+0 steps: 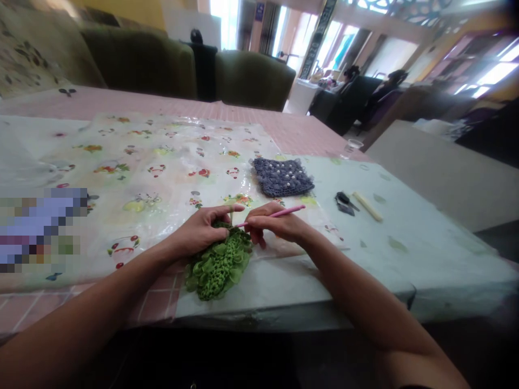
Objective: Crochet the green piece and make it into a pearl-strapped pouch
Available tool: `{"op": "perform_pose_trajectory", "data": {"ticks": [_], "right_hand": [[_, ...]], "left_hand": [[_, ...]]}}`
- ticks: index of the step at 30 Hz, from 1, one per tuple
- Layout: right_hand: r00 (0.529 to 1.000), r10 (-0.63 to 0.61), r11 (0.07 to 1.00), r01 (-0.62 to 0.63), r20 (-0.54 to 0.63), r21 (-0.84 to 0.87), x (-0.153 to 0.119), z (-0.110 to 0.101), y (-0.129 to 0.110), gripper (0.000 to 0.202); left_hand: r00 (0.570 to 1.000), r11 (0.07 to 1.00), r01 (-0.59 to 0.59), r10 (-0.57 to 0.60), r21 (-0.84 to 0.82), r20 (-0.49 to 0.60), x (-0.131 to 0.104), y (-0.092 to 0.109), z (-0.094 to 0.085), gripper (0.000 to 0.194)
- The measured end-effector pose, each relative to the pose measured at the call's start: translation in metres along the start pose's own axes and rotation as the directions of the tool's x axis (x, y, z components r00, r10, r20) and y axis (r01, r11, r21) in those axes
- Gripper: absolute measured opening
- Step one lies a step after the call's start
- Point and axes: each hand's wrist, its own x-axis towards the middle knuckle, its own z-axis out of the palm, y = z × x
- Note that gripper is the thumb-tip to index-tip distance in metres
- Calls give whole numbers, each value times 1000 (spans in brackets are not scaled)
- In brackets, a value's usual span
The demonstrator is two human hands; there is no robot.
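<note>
Green crochet work (221,265) with ruffled, leaf-like edges hangs from my left hand (206,229), pinched along its top edge between thumb and fingers. A strand of green yarn (231,216) runs up to the left index finger, which is stretched out. My right hand (271,222) holds a pink crochet hook (287,211) like a pen. The hook's tip meets the top edge of the green piece; the exact stitch is too small to make out. Just beyond my right hand lies a grey-blue crocheted square (283,177) dotted with white beads.
To the right lie small black-handled scissors (344,202) and a pale yellow stick (367,207). A clear cup (353,146) stands farther back. A blurred-out flat object (40,227) lies at left. Green chairs (255,81) line the far side; people sit in the background.
</note>
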Motion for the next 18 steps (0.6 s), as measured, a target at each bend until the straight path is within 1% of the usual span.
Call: {"op": "perform_pose_trajectory", "data": {"ticks": [2, 4, 8, 13, 16, 18], "right_hand": [[998, -26, 993, 33, -63, 116, -4, 6, 9, 26], [995, -36, 984, 52, -95, 171, -5, 9, 14, 26], [991, -54, 984, 74, -124, 163, -6, 9, 13, 26], [993, -60, 971, 81, -97, 224, -5, 9, 13, 28], [983, -108, 968, 138, -148, 210, -5, 13, 13, 29], [973, -144, 966, 178, -183, 189, -5, 16, 14, 28]], "left_hand": [[999, 993, 31, -29, -118, 20, 0, 1, -1, 64], [999, 986, 32, -27, -162, 34, 0, 2, -2, 61], [999, 984, 26, -19, -177, 41, 0, 1, -1, 55], [999, 932, 32, -20, -362, 35, -1, -3, 1, 58], [1000, 876, 13, -13, -482, 4, -2, -5, 2, 54], [1000, 832, 14, -14, -554, 4, -3, -5, 3, 53]]}}
